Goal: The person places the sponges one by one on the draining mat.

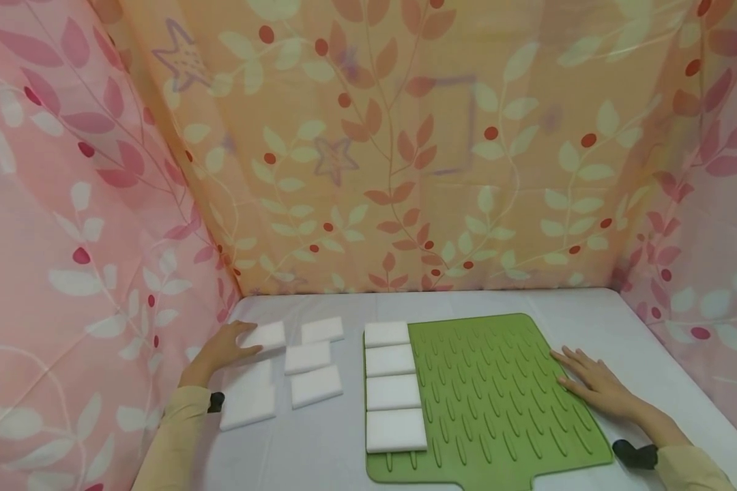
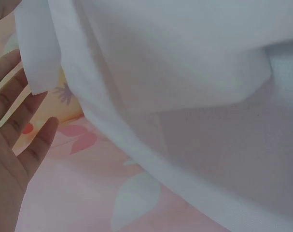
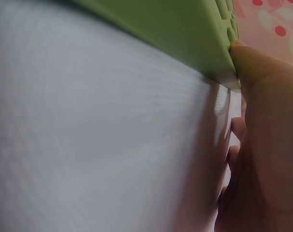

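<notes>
My left hand is at the left side of the table, thumb and fingers around the left end of a white sponge-like block. In the left wrist view a white piece lies by the fingers; their grip is partly out of frame. Closer to me are more white blocks. Over on the right, my right hand rests at the edge of a green ridged mat, fingers spread and the thumb touching its rim. Several white blocks form a column along the mat's left side.
Between the left hand and the mat lie three loose white blocks. A white cloth covers the table. Patterned curtains stand behind it and at both sides. The mat has a tab at the front edge.
</notes>
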`<state>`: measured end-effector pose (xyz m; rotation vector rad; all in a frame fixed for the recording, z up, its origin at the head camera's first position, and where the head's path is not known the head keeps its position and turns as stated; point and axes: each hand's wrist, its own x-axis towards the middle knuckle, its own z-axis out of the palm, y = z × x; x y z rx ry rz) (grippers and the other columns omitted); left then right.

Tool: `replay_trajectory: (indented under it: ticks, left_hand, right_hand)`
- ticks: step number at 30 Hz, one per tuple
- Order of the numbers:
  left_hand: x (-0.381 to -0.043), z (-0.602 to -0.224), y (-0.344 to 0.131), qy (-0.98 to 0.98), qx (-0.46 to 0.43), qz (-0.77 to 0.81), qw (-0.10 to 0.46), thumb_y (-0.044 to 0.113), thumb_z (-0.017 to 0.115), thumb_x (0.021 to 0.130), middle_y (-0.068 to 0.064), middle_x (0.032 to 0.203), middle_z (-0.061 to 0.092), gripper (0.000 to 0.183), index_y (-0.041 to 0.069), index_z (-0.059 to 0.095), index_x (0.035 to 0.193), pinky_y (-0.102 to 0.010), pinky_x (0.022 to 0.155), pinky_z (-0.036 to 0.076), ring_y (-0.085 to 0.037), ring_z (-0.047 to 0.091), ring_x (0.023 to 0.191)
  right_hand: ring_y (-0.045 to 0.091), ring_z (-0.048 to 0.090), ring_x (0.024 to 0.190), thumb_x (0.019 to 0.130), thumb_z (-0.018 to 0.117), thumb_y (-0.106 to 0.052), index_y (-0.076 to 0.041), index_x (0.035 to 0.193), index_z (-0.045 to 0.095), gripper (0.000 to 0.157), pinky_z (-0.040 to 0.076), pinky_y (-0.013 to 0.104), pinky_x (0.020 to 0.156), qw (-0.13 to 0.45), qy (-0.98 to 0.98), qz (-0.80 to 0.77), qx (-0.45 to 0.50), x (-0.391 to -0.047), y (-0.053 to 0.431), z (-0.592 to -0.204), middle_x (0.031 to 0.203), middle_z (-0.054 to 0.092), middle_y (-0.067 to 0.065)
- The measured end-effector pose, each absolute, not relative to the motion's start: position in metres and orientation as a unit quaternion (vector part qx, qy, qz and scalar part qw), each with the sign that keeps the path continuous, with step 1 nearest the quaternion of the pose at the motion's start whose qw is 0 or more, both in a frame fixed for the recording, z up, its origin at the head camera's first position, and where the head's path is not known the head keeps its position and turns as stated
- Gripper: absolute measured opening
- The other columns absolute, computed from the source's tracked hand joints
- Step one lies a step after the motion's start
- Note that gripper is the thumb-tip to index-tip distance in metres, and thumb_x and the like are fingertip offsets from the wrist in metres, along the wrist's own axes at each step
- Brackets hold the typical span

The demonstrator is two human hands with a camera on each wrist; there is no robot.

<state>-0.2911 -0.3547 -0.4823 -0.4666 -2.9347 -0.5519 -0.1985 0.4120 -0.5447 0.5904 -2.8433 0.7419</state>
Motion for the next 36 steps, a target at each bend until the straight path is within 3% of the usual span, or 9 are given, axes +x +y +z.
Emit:
replay_trajectory:
  ticks: [17, 26, 36]
  left_hand:
    - [-0.295, -0.473, -0.317, -0.962, -0.163, -0.197, 0.095, 0.044, 0.074, 0.074, -0.013, 0.12, 0.057, 0.063, 0.006, 0.059, 0.122, -0.051, 0.095, 0.04, -0.033, 0.049, 0.114]
    - [-0.299, -0.477, -0.297, -0.956, -0.166, -0.228, 0.077, 0.049, 0.072, 0.075, -0.012, 0.118, 0.056, 0.067, 0.006, 0.057, 0.124, -0.041, 0.081, 0.05, -0.026, 0.056, 0.098]
    - [-0.297, -0.473, -0.274, -0.948, -0.189, -0.248, 0.068, 0.034, 0.075, 0.076, -0.014, 0.117, 0.056, 0.059, 0.003, 0.058, 0.124, -0.04, 0.078, 0.051, -0.027, 0.056, 0.095]
  right_hand:
    - [0.056, 0.018, 0.13, 0.094, 0.053, -0.027, -0.012, 0.143, 0.035, 0.054, -0.005, 0.069, 0.101, 0.054, -0.946, 0.257, 0.192, -0.2, 0.413, -0.546, 0.143, 0.028, 0.032]
    - [0.055, 0.017, 0.131, 0.094, 0.053, -0.026, -0.012, 0.143, 0.035, 0.054, -0.007, 0.067, 0.103, 0.058, -0.945, 0.256, 0.194, -0.199, 0.413, -0.545, 0.143, 0.028, 0.032]
    - [0.055, 0.016, 0.131, 0.094, 0.053, -0.026, -0.012, 0.143, 0.035, 0.054, -0.005, 0.068, 0.102, 0.054, -0.946, 0.256, 0.19, -0.198, 0.412, -0.544, 0.143, 0.028, 0.032]
